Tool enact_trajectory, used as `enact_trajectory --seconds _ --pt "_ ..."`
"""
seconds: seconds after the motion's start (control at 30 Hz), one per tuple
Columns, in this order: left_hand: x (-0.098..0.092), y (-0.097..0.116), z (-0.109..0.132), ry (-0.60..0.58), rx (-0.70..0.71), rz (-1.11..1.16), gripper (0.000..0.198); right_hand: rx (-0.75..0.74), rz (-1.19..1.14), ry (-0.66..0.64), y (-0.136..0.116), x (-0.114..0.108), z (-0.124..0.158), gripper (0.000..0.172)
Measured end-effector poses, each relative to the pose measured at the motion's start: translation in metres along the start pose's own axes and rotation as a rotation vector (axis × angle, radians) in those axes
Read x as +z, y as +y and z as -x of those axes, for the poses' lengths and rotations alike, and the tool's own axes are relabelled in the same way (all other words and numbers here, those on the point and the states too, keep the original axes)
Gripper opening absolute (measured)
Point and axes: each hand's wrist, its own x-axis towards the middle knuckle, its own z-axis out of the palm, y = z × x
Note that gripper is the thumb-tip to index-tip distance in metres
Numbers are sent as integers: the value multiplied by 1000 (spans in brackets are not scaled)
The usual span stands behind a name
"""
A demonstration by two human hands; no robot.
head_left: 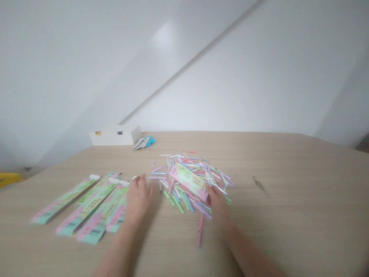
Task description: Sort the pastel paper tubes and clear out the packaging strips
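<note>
My right hand [217,202] grips the near end of a pastel pink, green and yellow printed card or flat packet [188,180], fingers closed on its edge. This packet is held over a loose pile of slim pastel sticks that look like pens [184,200]. To the left, my left hand [140,198] is slightly blurred, fingers apart, low over the upper end of a similar packet [117,219]. A small white piece [134,178] shows by its fingertips; whether they touch it is unclear. More matching packets [86,209] lie slanted in a row, with white pieces [94,177] at some far ends.
A white box [113,136] with cut-out holes stands at the table's back left, beside a crumpled grey and blue wrapper [145,142]. One pink pen [200,231] lies nearer me, apart from the pile. Something yellow [10,179] shows at the left edge. Behind the wooden table [302,215] is a white wall.
</note>
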Motion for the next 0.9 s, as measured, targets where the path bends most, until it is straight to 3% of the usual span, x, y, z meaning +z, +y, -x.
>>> enact_trajectory --seconds 0.1,0.2,0.37,0.53,0.9 --pt "-9 -13 1 -44 -116 -393 54 -28 40 51 0 -2 -3 37" --pt "-9 -24 5 -112 -188 -572 57 -45 90 109 -3 -4 -15 38" --pt "1 -34 9 -246 -213 -619 59 -89 233 200 -18 -14 -72 27" --pt "5 -32 10 -276 -186 -625 57 -113 445 216 -26 -28 -150 21" --pt "13 -37 17 -240 -111 -770 48 -251 810 94 11 -14 -274 29"
